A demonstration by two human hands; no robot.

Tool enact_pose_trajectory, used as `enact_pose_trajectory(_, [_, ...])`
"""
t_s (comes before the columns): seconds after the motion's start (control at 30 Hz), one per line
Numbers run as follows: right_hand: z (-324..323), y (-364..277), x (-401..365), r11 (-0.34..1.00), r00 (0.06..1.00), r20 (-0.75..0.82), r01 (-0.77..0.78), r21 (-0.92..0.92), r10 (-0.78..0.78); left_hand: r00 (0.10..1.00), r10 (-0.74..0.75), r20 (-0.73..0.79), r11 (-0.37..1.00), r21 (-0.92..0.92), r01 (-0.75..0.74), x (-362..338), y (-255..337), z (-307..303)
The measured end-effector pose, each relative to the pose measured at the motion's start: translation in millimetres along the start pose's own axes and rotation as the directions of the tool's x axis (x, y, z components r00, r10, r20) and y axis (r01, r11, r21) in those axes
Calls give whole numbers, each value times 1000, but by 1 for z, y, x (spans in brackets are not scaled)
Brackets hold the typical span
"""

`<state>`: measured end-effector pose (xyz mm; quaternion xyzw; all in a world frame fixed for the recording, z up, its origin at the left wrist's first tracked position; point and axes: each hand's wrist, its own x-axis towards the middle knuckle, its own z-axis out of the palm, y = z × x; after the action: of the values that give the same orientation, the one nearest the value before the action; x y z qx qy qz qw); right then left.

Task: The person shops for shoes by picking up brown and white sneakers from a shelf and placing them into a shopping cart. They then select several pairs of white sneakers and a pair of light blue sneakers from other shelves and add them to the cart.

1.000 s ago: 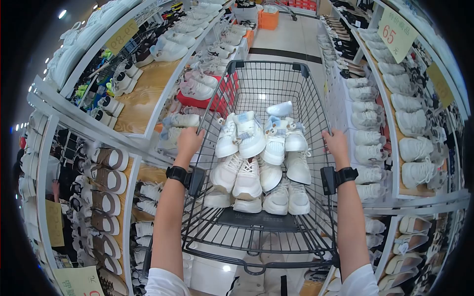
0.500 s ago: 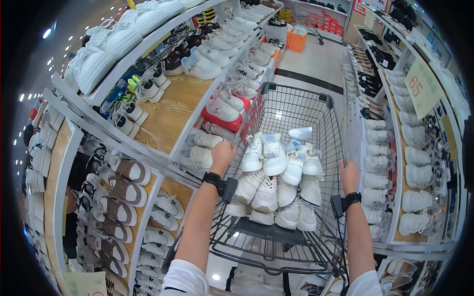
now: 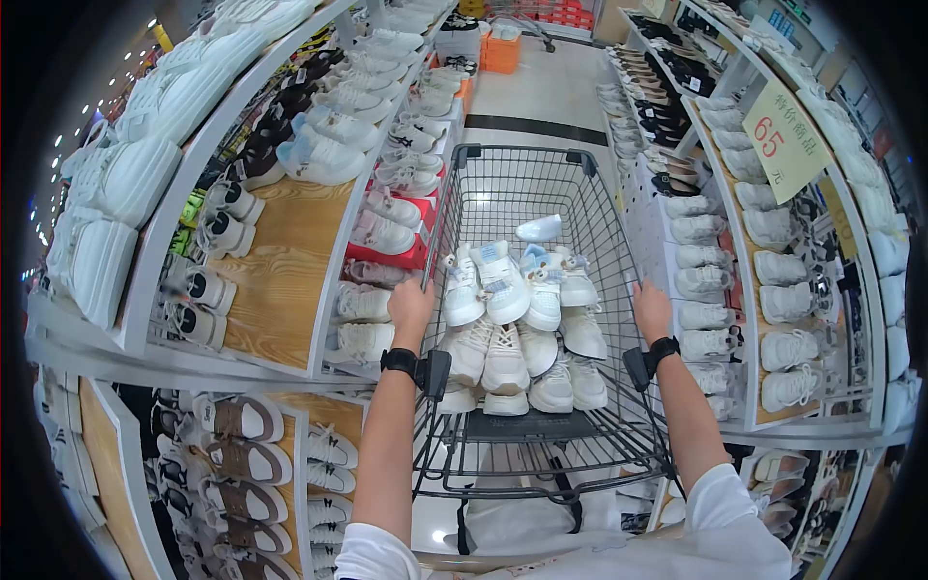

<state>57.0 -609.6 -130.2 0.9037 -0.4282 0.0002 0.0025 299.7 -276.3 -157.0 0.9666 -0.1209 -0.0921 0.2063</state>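
Note:
A black wire shopping cart stands before me, its basket pointing up the aisle. My left hand is closed around its left side rail, and my right hand grips the right side rail. Between them, several white sneakers are piled in the near part of the basket, some with pale blue trim. A small white, shiny item lies just beyond the pile. Each wrist wears a black strap with a small black block on it.
Shelves of white sneakers rise close on the left, with brown-and-white shoes below. Another shoe rack lines the right, bearing a yellow price sign. Farther up the tiled aisle are an orange box and another cart.
The view has turned, so the cart, shoes and right-hand rack now appear farther left and the cart straighter. Both hands keep their hold on the side rails.

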Motion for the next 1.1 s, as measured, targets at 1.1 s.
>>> enact_pose_trajectory(1.1, [140, -291, 150, 867, 831, 247, 475, 149, -498, 984, 178, 23, 984, 4, -179, 57, 36, 24])
